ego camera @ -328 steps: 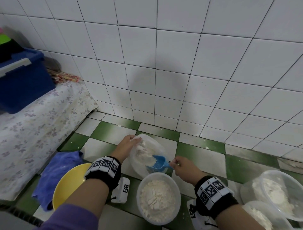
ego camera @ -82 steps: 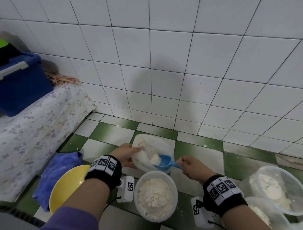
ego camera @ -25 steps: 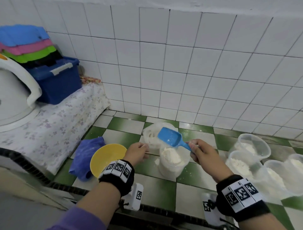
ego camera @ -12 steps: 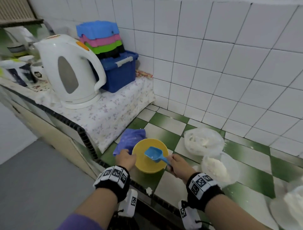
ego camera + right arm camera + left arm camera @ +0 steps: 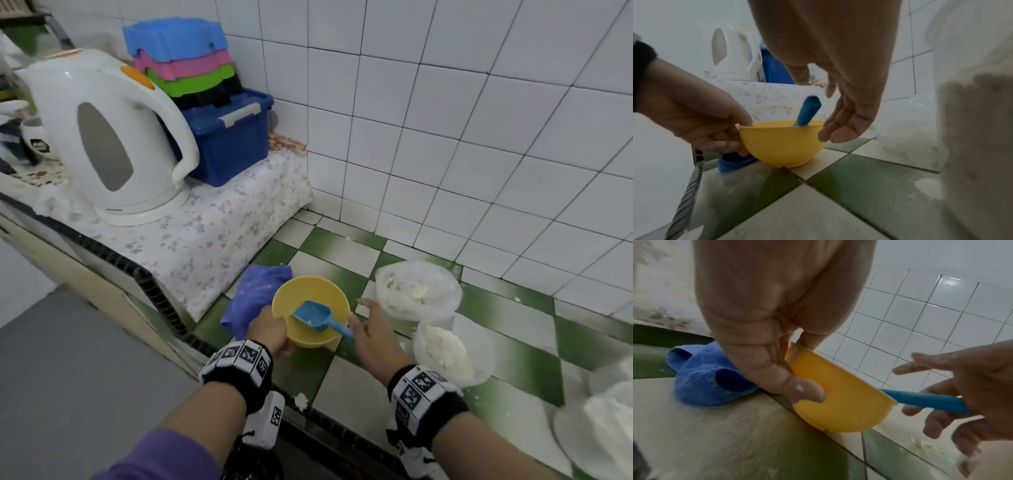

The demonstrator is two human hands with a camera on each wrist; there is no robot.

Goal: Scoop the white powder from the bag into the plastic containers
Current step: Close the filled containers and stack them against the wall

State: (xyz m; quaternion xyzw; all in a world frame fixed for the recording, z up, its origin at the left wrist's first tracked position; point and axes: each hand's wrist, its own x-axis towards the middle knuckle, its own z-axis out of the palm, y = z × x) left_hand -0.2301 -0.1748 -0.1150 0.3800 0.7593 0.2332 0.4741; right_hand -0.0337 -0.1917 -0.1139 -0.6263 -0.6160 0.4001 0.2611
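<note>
Two hands: my left hand (image 5: 270,330) pinches the yellow bowl (image 5: 310,291) rim; my right hand (image 5: 371,330) hangs slack beside the blue scoop (image 5: 313,317) lying inside. No legible writing; only square-coded wristbands (image 5: 245,356).

We see a blue scoop (image 5: 313,318) in a yellow bowl (image 5: 310,293), a blue cloth (image 5: 253,294) beside the bowl, on green-and-white checked tiles (image 5: 346,255).

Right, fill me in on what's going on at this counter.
A person's left hand grips the rim of a round yellow plastic bowl on the green-and-white tiled counter. A small blue plastic scoop lies in the bowl, and the right hand hovers open beside its handle. A clear plastic container nearby holds white powder.
</note>
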